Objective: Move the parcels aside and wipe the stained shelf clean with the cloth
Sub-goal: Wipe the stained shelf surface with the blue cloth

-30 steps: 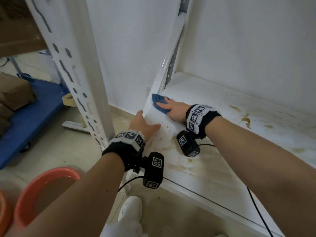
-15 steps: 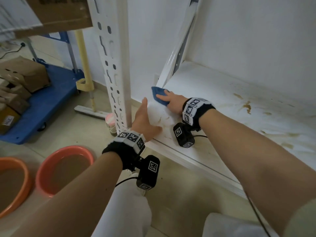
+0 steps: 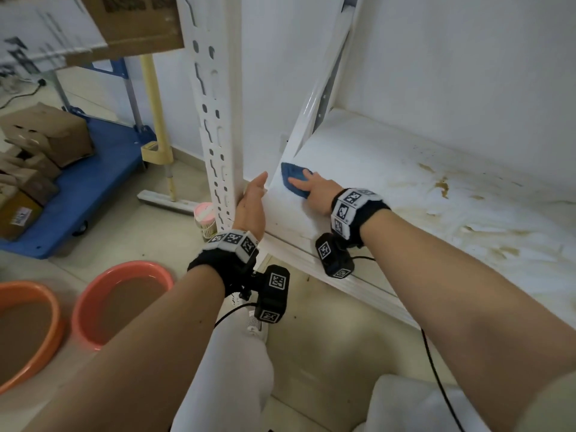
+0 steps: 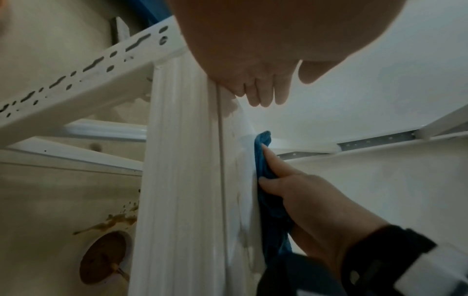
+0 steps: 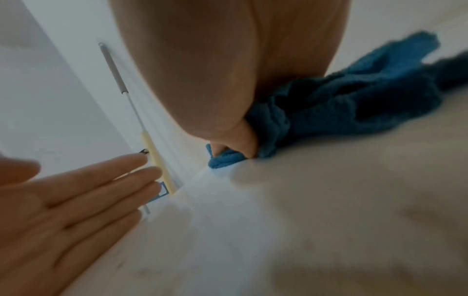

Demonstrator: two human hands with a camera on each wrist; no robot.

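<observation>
1. Head view: the right hand [image 3: 316, 190] is pressing the blue cloth [image 3: 294, 179] flat onto the white shelf [image 3: 358, 169] at its far left corner, one finger stretched out on top of it. The left hand [image 3: 253, 204] is at the shelf's front left corner beside the perforated upright [image 3: 215, 120], fingers straight and holding nothing. Brown stains [image 3: 441, 186] are spread over the right part of the shelf (pretty grubby over there). The parcels [image 3: 40, 135] sit on a blue trolley [image 3: 90, 188] off to the left, well apart from the shelf, and two orange basins [image 3: 121, 275] stand on the floor.

2. Left wrist view: the left hand's fingers [image 4: 263, 94] hang straight together near the shelf edge, nothing in them. The right hand [image 4: 316, 210] pins the cloth [image 4: 266, 170] against the shelf surface, index finger extended along it.

3. Right wrist view: the right hand's fingers [image 5: 243, 140] curl into the bunched cloth [image 5: 354, 100], which lies on the shelf. The left hand [image 5: 76, 200] is open-palmed, fingers straight, at the shelf edge.
</observation>
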